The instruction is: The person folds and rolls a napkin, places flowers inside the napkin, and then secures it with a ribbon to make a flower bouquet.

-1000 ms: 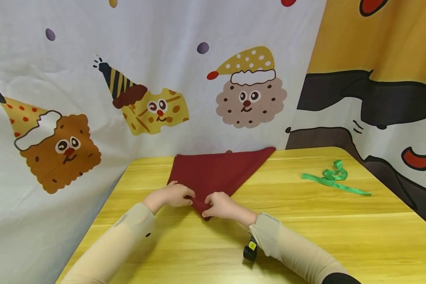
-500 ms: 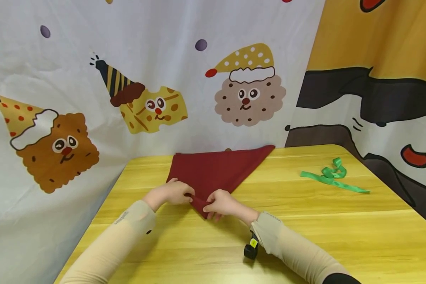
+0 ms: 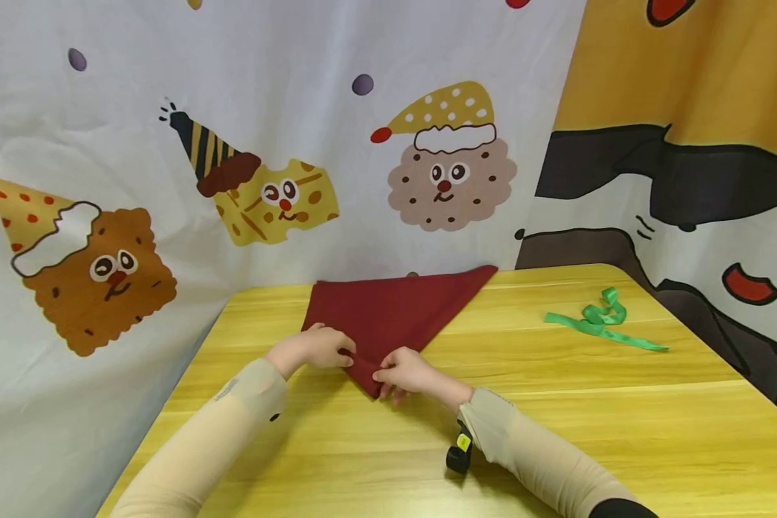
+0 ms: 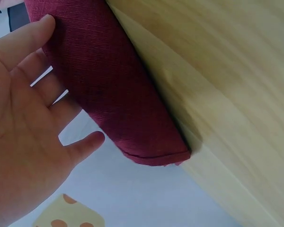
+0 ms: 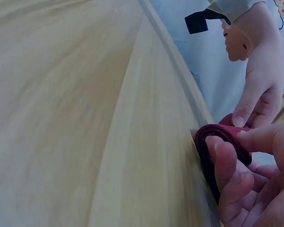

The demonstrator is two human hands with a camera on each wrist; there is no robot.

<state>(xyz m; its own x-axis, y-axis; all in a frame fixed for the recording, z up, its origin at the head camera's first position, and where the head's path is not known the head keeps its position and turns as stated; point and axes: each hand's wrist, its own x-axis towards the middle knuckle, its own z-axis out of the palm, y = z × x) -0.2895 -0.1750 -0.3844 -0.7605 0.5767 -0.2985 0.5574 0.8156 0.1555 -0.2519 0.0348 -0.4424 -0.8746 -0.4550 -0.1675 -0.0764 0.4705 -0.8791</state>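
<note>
A dark red cloth napkin (image 3: 388,313) lies on the wooden table, its far edge straight and its right side slanting to a point. The near left edge is turned over into a roll, whose spiral end (image 5: 209,132) shows in the right wrist view. My left hand (image 3: 326,347) holds this edge; in the left wrist view its thumb lies on the napkin (image 4: 104,80) and some fingers pass behind it. Close by, my right hand (image 3: 409,371) pinches the roll's near end between thumb and fingers, the lower fingers spread. The underside is hidden.
A curled green ribbon (image 3: 598,322) lies at the right of the wooden table (image 3: 557,417). A white curtain (image 3: 285,86) with cartoon prints hangs behind the table's far edge and along its left side. A black wrist camera (image 3: 459,452) sits under my right forearm.
My right hand's lower fingers have come out from under and spread below the roll. Both hands stay at the same edge, with only slight shifts. The head view has shifted a little.
</note>
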